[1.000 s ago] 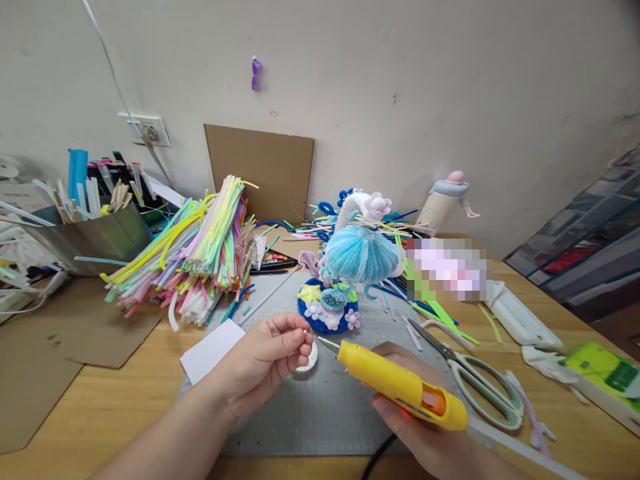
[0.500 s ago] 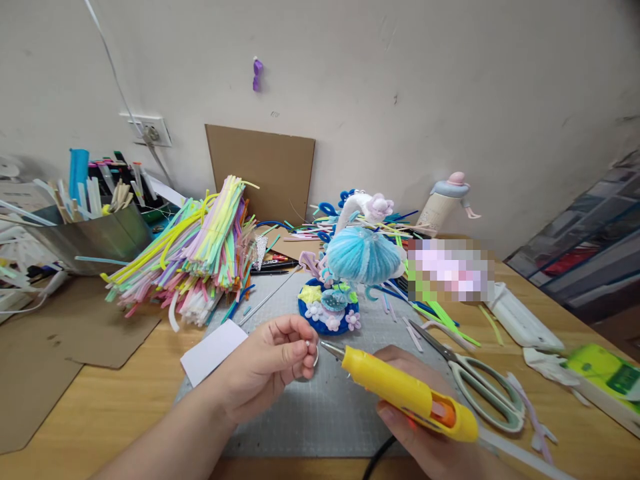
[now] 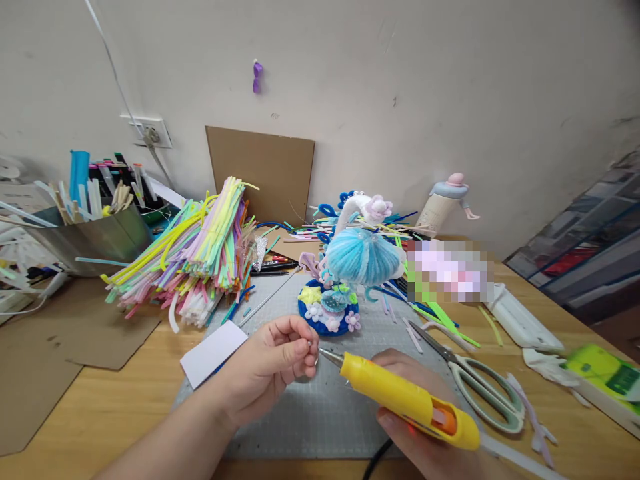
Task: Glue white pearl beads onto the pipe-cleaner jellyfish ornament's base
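Note:
My left hand (image 3: 277, 363) is closed in a pinch over the grey cutting mat (image 3: 300, 427), its fingers around something tiny and pale that I cannot make out. Wrapped round a yellow glue gun (image 3: 405, 397) is my right hand (image 3: 420, 413); a white glue stick sticks out of the gun's rear. The metal nozzle points left, close to my left fingertips. Just behind the hands stands a fuzzy craft piece with a light blue pleated shade (image 3: 363, 257) on a curved white stem, above a dark blue round base (image 3: 307, 325) with small flowers and a yellow star.
Open scissors (image 3: 480, 383) lie at the right, near a green packet (image 3: 607, 380). Bundled pastel pipe cleaners (image 3: 200, 253) are piled at the left beside a metal container (image 3: 100, 243). A white card (image 3: 213, 353) lies left of my left hand. Cardboard (image 3: 263, 173) leans on the wall.
The glue gun has shifted very slightly down and left, its nozzle still beside my left fingertips. My left hand keeps its pinch in nearly the same place.

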Motion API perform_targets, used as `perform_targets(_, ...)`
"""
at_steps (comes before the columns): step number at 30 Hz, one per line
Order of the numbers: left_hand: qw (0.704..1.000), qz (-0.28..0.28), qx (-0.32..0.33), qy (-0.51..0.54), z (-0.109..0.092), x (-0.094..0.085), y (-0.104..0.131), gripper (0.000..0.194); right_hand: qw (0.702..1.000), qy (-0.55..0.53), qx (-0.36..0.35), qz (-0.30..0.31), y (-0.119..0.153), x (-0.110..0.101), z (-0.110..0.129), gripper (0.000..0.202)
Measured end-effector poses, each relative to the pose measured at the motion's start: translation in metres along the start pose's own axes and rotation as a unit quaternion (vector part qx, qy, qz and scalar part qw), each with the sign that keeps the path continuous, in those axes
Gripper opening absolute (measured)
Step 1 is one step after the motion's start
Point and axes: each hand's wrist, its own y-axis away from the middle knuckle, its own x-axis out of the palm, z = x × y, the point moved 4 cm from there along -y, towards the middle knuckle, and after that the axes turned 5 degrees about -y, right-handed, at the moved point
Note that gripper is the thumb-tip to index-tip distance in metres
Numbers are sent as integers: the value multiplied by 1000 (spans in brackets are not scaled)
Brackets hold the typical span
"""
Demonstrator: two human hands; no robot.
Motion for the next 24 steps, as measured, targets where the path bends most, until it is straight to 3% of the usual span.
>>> perform_targets(13, 1000, -19, 2, -4, -1, 0, 0, 8, 999, -37, 17, 1, 5, 0, -10, 9)
perform_targets(18, 999, -31, 6, -3, -1, 0, -1, 9, 996, -77, 39, 12, 9, 0, -15, 17)
perform_targets(22, 995, -96, 6, -22, 0, -12, -8, 18, 986, -135, 76, 56, 8, -2, -22, 9)
perform_targets(24, 988, -144, 16, -46, 0, -22, -13, 21, 967, -197, 121, 109, 5, -2, -27, 21)
